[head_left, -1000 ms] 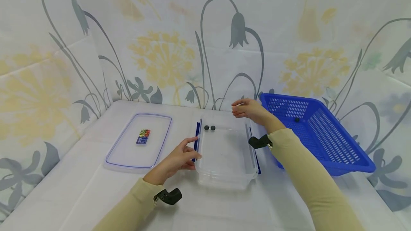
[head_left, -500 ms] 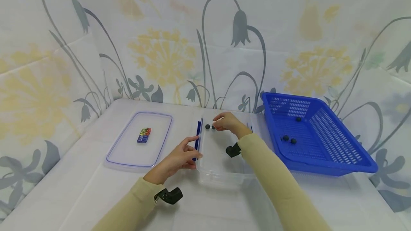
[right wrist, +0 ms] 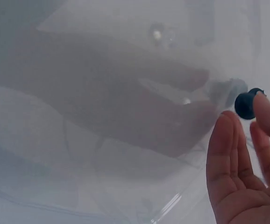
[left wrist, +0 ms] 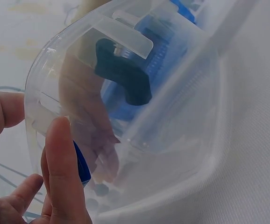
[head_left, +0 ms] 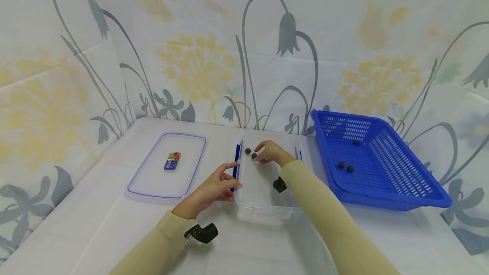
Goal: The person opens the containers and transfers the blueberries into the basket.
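My left hand (head_left: 212, 188) holds the left side of a clear plastic container (head_left: 263, 213), thumb and index finger at its rim beside a blue latch (head_left: 234, 173). In the left wrist view, the thumb (left wrist: 59, 158) lies across the container's wall. My right hand (head_left: 272, 152) reaches inside the container, at a small dark ball (head_left: 254, 156). In the right wrist view, thumb and fingers stand around this ball (right wrist: 245, 106), with a gap on the finger side. A second dark ball (head_left: 248, 151) sits close by.
A blue perforated basket (head_left: 389, 200) at the right holds 3 dark balls. On the left lies a clear lid (head_left: 183, 186) with a blue seal and a colourful label (head_left: 172, 161). A patterned cloth (head_left: 214, 54) hangs behind the white table.
My right hand has moved left from beside the basket, down into the container to the dark balls. Two basket balls it had hidden now show. The left hand stays at the container's side.
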A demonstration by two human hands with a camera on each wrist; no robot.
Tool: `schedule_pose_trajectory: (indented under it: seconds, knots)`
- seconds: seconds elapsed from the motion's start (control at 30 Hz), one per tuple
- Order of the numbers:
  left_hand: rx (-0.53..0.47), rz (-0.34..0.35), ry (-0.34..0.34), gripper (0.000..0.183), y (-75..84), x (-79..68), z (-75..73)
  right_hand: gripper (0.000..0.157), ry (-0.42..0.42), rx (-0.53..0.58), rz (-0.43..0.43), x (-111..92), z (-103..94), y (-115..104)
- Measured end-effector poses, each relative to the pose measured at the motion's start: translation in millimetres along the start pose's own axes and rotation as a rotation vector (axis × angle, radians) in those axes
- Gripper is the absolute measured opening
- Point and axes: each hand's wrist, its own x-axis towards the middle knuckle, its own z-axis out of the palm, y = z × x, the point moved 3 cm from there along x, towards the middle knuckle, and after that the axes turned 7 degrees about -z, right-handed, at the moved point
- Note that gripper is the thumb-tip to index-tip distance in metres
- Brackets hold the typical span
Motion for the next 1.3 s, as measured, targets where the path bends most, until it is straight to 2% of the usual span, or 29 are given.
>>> schedule_pose_trajectory:
  seconds: [0.23,0.47,0.6,0.7,0.83,0.97,1.03,1.17,1.3]
  knots:
    - [-0.001,0.011,-0.015,0.070,-0.7,0.9,-0.9,0.024,-0.110,-0.090,-0.069,2,12.2,-2]
    - [-0.009,0.015,-0.014,0.069,0.3,0.9,-0.8,0.026,-0.214,-0.108,-0.146,-1,21.6,-12]
    - [-0.010,0.015,-0.014,0.068,0.6,1.0,-0.4,0.025,-0.233,-0.079,-0.195,-3,20.0,-17]
    - [-0.009,0.012,-0.018,0.068,0.2,0.8,0.5,0.027,-0.211,0.007,-0.227,-5,10.4,-22]
    - [-0.005,0.003,-0.015,0.068,0.1,0.3,2.0,0.032,-0.168,0.174,-0.285,-14,-18.1,-31]
    - [-0.006,0.005,-0.011,0.068,0.1,-0.3,3.0,0.036,-0.096,0.279,-0.316,-34,-63.6,-37]
    - [-0.008,0.006,-0.010,0.069,0.1,-1.2,2.8,0.038,-0.049,0.278,-0.314,-45,-88.5,-35]
    - [-0.007,0.012,-0.004,0.069,0.2,-1.8,1.8,0.044,0.025,0.219,-0.300,-67,-134.1,-12]
    - [-0.007,0.009,0.001,0.069,0.1,-1.5,2.0,0.047,0.063,0.156,-0.262,-85,-168.9,29]
